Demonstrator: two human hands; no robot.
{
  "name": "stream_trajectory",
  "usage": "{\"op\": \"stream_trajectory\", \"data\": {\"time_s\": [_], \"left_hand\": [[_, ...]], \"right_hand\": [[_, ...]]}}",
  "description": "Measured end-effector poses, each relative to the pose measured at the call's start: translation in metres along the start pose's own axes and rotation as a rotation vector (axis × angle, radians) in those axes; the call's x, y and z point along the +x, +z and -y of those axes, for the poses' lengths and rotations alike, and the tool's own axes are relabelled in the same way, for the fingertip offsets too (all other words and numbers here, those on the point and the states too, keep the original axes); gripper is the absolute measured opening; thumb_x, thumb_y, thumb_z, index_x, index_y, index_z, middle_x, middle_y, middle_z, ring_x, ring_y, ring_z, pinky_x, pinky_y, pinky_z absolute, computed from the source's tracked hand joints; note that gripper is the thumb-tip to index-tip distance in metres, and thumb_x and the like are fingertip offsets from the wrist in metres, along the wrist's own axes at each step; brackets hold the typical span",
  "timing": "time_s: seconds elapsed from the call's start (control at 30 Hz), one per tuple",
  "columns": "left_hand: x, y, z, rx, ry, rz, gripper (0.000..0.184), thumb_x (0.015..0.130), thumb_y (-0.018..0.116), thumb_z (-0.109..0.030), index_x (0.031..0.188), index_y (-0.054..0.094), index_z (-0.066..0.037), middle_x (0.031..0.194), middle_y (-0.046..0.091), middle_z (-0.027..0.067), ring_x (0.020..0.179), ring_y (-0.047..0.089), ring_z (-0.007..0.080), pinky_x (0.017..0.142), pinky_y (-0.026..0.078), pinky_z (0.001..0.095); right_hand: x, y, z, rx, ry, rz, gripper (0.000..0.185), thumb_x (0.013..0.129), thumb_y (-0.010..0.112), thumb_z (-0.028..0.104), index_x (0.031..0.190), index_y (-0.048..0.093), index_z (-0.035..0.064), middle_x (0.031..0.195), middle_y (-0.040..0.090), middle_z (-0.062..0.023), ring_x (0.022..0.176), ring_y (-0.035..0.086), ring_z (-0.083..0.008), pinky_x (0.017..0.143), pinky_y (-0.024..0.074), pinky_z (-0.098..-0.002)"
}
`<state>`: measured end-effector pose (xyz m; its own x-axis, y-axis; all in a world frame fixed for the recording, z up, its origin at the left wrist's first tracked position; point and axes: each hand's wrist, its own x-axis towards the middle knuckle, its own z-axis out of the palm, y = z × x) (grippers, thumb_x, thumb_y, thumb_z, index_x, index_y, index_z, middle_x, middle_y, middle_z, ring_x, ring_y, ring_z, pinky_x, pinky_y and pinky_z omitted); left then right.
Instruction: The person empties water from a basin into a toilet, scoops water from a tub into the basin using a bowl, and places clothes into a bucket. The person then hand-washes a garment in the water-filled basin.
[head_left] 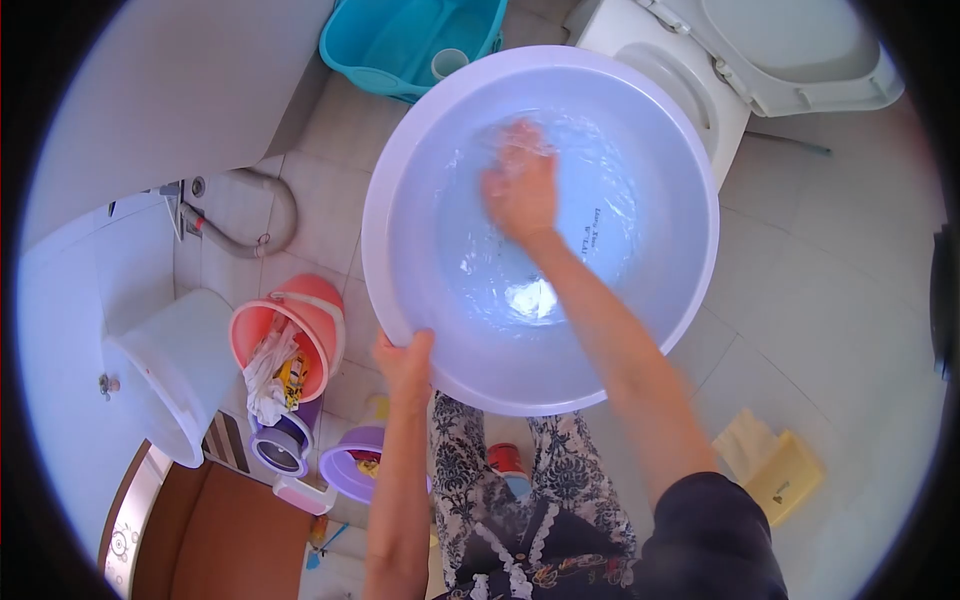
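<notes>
A large pale lavender basin (450,365) holds some clear water and is in front of my body. My left hand (405,362) grips its rim at the lower left, with the thumb over the edge. My right hand (522,188) is in the water near the middle of the basin, left of some dark printed lettering on the bottom. Ripples and motion blur cover its fingers, so their pose is hard to make out. A bright reflection lies on the water below that hand.
A teal tub (375,45) with a white cup stands beyond the basin, beside a white toilet (735,140). At left are a pink bucket (318,300) with cloths, a white bin (185,350) and a purple basin (345,480). A yellow box (785,480) lies at right.
</notes>
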<state>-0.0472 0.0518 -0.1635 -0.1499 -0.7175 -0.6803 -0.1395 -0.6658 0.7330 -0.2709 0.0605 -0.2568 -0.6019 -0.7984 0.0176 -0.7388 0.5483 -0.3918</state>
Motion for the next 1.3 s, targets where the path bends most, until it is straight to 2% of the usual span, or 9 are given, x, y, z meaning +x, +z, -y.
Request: {"op": "stream_trajectory", "data": {"time_s": [0.13,0.27,0.33,0.6,0.67,0.87,1.07,1.23,1.3], "left_hand": [[-0.004,0.0,-0.005,-0.017,0.006,0.02,0.035,0.063,0.057,0.001,0.097,0.051,0.004,0.088,0.056,0.0078,0.076,0.055,0.0141,0.069,0.044,0.026],[-0.004,-0.001,-0.001,-0.019,-0.03,0.032,0.036,0.063,0.057,0.002,0.099,0.051,0.004,0.09,0.056,0.0084,0.077,0.055,0.0143,0.07,0.044,0.0262],[-0.003,-0.002,0.003,-0.002,-0.039,0.027,0.037,0.064,0.057,0.002,0.1,0.05,0.004,0.09,0.056,0.0087,0.078,0.054,0.0144,0.07,0.044,0.0263],[-0.005,0.003,-0.004,0.016,0.009,0.018,0.03,0.075,0.061,-0.007,0.101,0.051,0.005,0.094,0.056,0.0091,0.081,0.053,0.0132,0.072,0.043,0.0258],[-0.004,-0.001,0.001,0.043,0.021,-0.017,0.03,0.079,0.06,-0.014,0.102,0.052,0.005,0.095,0.057,0.009,0.081,0.053,0.0127,0.072,0.043,0.0255],[-0.001,0.011,-0.034,0.083,0.16,-0.04,0.033,0.082,0.058,-0.022,0.101,0.053,0.005,0.095,0.058,0.0086,0.082,0.053,0.0121,0.073,0.043,0.0257],[0.004,0.027,-0.07,0.119,0.049,0.0,0.033,0.081,0.059,-0.022,0.101,0.054,0.004,0.094,0.058,0.0089,0.081,0.054,0.0136,0.072,0.044,0.0264],[0.0,0.039,-0.078,0.073,0.1,0.064,0.037,0.079,0.061,-0.015,0.107,0.048,0.004,0.1,0.055,0.0104,0.084,0.055,0.0166,0.074,0.045,0.0283],[-0.021,0.038,-0.053,0.07,0.188,-0.074,0.039,0.077,0.06,-0.01,0.11,0.044,0.005,0.104,0.053,0.0112,0.086,0.054,0.018,0.076,0.045,0.0297]], "right_hand": [[-0.089,-0.004,0.032,0.102,-0.355,0.218,0.051,0.076,0.049,0.023,0.123,0.04,0.0062,0.131,0.035,-0.0098,0.125,0.026,-0.0254,0.098,0.0191,-0.0509],[-0.137,-0.044,-0.049,-0.341,-0.002,0.441,0.053,0.08,0.047,0.026,0.127,0.035,0.0048,0.137,0.023,-0.0161,0.128,0.018,-0.0304,0.098,0.0176,-0.0519],[-0.112,-0.03,-0.095,-0.278,0.245,-0.057,0.053,0.084,0.043,0.028,0.129,0.032,0.0038,0.137,0.021,-0.0196,0.127,0.018,-0.0335,0.098,0.0156,-0.0528],[0.019,0.045,0.058,0.054,0.219,-0.247,0.053,0.085,0.04,0.026,0.124,0.032,-0.0088,0.133,0.019,-0.0298,0.126,0.017,-0.0389,0.103,0.0108,-0.044],[-0.008,0.054,0.108,0.572,0.27,-0.355,0.05,0.088,0.036,0.022,0.126,0.028,-0.0094,0.134,0.017,-0.0291,0.127,0.014,-0.0392,0.104,0.0094,-0.0429],[-0.13,-0.045,0.124,1.051,0.11,0.477,0.052,0.09,0.033,0.028,0.13,0.023,-0.0034,0.136,0.018,-0.0236,0.127,0.017,-0.0339,0.104,0.0157,-0.0374],[-0.18,-0.17,0.005,0.189,-0.185,0.932,0.053,0.078,0.055,0.03,0.12,0.042,0.0001,0.123,0.044,-0.0172,0.11,0.046,-0.03,0.093,0.0361,-0.0381],[-0.194,-0.163,-0.058,0.121,-0.533,0.455,0.042,0.064,0.055,0.004,0.105,0.05,-0.0006,0.109,0.053,-0.0182,0.093,0.055,-0.0305,0.082,0.0437,-0.0384],[-0.195,-0.15,0.0,0.269,-0.311,0.492,0.041,0.063,0.054,0.0,0.104,0.05,0.0002,0.108,0.053,-0.0183,0.092,0.056,-0.0303,0.08,0.0448,-0.0373]]}}
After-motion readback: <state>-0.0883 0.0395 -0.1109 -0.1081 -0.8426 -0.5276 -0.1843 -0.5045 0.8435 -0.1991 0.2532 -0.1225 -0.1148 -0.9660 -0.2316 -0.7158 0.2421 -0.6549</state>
